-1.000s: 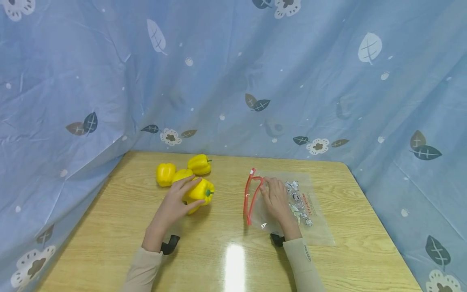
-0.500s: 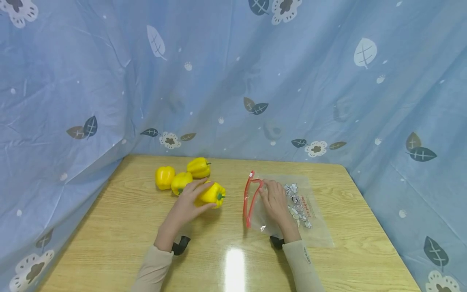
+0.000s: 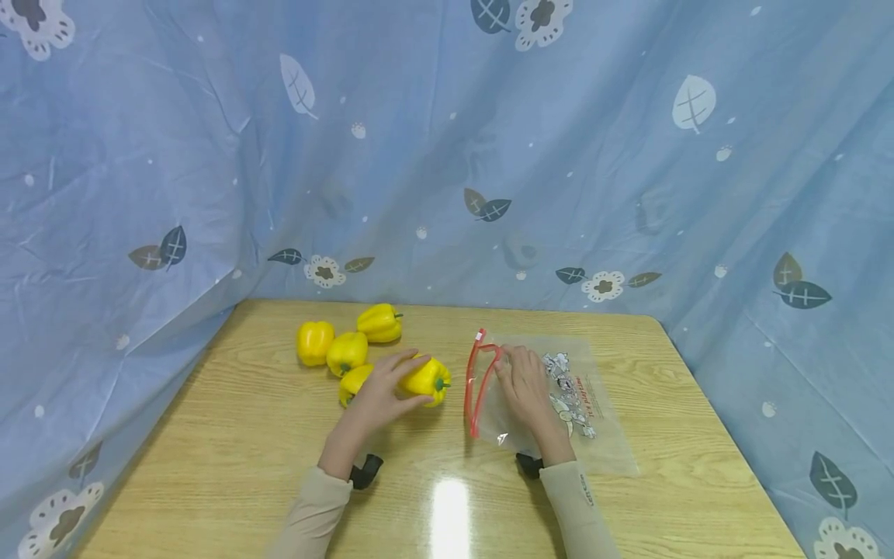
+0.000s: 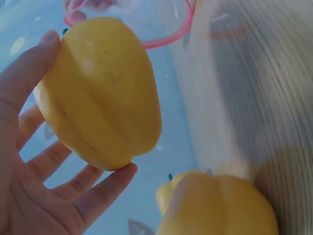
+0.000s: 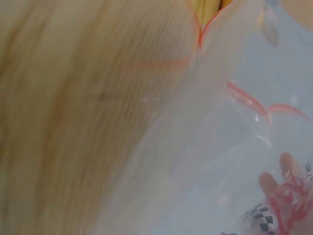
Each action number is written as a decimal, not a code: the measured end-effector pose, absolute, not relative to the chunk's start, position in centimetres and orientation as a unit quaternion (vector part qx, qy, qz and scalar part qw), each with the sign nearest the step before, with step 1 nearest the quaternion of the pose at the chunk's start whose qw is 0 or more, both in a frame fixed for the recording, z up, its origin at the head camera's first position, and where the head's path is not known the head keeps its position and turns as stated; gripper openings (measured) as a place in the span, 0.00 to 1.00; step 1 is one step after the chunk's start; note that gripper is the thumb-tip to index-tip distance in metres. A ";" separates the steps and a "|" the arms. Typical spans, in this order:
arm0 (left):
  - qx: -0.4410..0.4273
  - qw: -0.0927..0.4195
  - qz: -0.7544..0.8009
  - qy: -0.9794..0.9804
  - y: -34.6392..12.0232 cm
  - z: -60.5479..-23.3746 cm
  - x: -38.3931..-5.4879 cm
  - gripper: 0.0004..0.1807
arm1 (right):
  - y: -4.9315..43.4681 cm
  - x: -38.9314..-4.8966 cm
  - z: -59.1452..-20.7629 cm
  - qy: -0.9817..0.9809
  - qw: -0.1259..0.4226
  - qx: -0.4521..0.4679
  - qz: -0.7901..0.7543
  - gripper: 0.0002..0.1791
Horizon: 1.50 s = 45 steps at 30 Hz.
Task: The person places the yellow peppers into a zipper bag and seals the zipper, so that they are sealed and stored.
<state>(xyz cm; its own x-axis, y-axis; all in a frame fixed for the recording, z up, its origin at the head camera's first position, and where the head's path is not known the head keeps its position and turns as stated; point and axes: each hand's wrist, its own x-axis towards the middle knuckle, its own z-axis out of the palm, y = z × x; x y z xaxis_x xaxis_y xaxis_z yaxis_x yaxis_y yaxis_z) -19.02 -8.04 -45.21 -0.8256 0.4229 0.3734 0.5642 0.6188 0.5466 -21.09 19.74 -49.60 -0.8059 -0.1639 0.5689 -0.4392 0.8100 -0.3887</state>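
My left hand (image 3: pixel 377 394) grips a yellow bell pepper (image 3: pixel 427 380), its green stem pointing right toward the bag. In the left wrist view the thumb lies along one side of this pepper (image 4: pixel 102 93) and the fingers support the other. A clear zip bag (image 3: pixel 608 435) with a red zip edge and printed cartoon figures lies on the right. My right hand (image 3: pixel 527 388) pinches the bag's upper layer by the red edge, so the mouth gapes toward the pepper. Seen through film in the right wrist view are fingertips (image 5: pixel 267 183) beside the print.
Several more yellow bell peppers stand at the left: one far left (image 3: pixel 315 343), one beside it (image 3: pixel 347 353), one behind (image 3: pixel 379 322), one partly behind my left hand (image 3: pixel 352 382). A wooden table (image 3: pixel 209 442) bears everything, with a patterned blue curtain (image 3: pixel 419 155) around it.
My left hand has carried the pepper rightward from the group toward the bag's mouth, uncovering the peppers behind it. The right hand and bag stay in place.
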 end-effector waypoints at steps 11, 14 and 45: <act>-0.282 0.067 -0.338 -0.895 -6.1 -46.0 -19.1 0.35 | 19.6 -21.1 -49.7 -0.914 0.262 0.161 0.263 0.20; -0.286 0.061 -0.332 -0.897 -5.6 -46.3 -19.1 0.35 | 19.5 -21.1 -49.7 -0.915 0.261 0.159 0.264 0.20; -0.252 0.008 -0.350 -0.902 -2.9 -47.8 -19.3 0.36 | 19.5 -20.8 -49.4 -0.921 0.244 0.153 0.262 0.18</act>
